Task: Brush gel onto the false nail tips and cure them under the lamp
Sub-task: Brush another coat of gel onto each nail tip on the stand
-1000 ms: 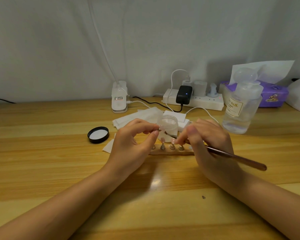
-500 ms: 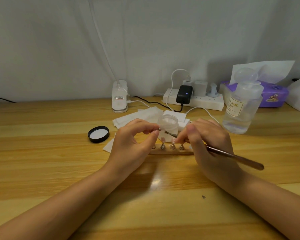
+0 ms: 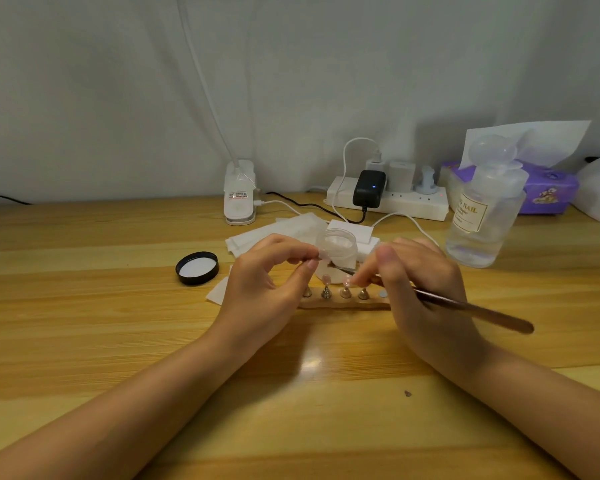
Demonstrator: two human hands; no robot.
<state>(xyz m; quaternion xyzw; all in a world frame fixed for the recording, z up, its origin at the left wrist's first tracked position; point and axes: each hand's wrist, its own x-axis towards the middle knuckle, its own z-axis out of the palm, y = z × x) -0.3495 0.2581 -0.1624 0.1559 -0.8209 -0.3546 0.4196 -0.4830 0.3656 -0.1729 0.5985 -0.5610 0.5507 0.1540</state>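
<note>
My left hand pinches a small clear false nail tip between thumb and forefinger, held above the table. My right hand grips a long brown gel brush, whose bristle end touches that tip. Below them a wooden holder strip carries several small metal stands, some with nail tips on top. Just behind the fingers stands a clear open gel jar. The white clip-on lamp base stands at the back, its stalk rising out of view.
A black jar lid lies left of my left hand. White wipes lie behind the jar. A clear liquid bottle, a power strip with cables and a purple tissue box stand at the back right.
The brush has shifted slightly against the nail tip in my left hand; both hands stay in nearly the same place.
</note>
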